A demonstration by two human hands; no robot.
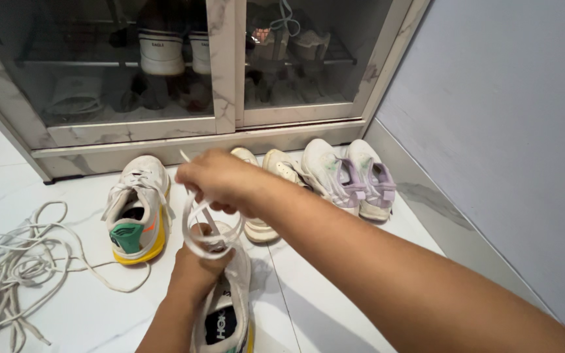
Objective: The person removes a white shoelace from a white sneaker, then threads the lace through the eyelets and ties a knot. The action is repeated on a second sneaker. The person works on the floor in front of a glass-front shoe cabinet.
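Two bare hands work over a white knit running shoe with a dark insole point(227, 314), nearest on the white marble-look floor tiles point(322, 307). The left hand point(194, 265) grips the shoe's front end; the right hand point(220, 180), just above, pinches a looped flat white shoelace point(207, 245). A loose heap of white laces point(14, 268) lies left. Beyond stand a matching white shoe with yellow sole point(138, 209), cream sneakers point(266, 196), lilac-strapped shoes point(354, 180), then a glass-doored shoe cabinet point(223, 72).
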